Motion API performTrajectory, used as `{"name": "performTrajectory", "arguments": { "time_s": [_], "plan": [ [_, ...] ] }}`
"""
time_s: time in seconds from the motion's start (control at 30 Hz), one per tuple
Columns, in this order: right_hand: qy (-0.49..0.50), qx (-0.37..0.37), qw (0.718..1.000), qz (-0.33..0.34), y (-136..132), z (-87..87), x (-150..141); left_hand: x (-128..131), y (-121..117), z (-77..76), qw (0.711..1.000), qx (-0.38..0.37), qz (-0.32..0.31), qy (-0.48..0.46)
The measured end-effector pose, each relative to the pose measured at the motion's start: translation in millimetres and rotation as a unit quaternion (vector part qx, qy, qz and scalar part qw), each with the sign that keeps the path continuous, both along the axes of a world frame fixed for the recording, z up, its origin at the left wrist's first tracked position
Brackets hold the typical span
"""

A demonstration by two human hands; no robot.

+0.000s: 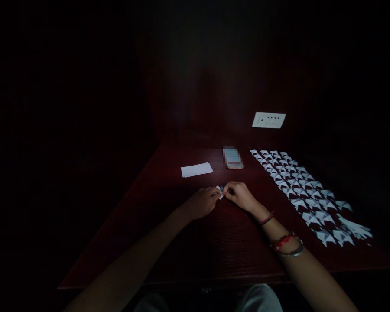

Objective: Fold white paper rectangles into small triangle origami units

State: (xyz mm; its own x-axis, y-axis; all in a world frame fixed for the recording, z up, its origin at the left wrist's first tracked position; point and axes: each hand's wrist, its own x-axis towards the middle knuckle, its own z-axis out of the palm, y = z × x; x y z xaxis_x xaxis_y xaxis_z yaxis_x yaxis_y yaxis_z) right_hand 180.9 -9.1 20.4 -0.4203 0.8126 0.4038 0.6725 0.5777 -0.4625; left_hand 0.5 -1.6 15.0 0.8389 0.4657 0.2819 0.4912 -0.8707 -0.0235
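Between my two hands, over the middle of the dark red table (169,242), is a small folded piece of white paper (220,193). My left hand (204,202) pinches its left side with the fingers closed. On the other side my right hand (240,195) grips it between thumb and fingertips. The fingers cover part of the paper, so its full shape is hidden. Just beyond my hands lies a stack of white paper sheets (196,170). Red bracelets circle my right wrist and forearm.
Rows of folded white paper pieces (315,204) cover the table's right side. Beside the nearest ones lie several white paper strips (355,227). A blurred-out phone-like object (233,157) lies at the back, and a white socket plate (268,120) is on the wall.
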Motion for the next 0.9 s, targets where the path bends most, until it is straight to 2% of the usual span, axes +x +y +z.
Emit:
{"name": "performTrajectory", "arguments": {
  "time_s": [0.23,0.6,0.9],
  "plan": [
    [0.056,-0.007,0.998,0.017,-1.5,-3.1,-0.6,-1.4,-2.8,5.7,1.000,-0.012,0.005,0.001],
    [-0.021,0.001,0.999,0.033,-3.9,-0.9,3.9,-2.7,1.8,1.5,1.000,-0.022,0.008,-0.004],
    [-0.005,-0.021,0.998,0.051,-2.2,-1.3,5.5,-4.8,2.8,2.3,0.999,-0.030,-0.007,-0.006]
  ]
}}
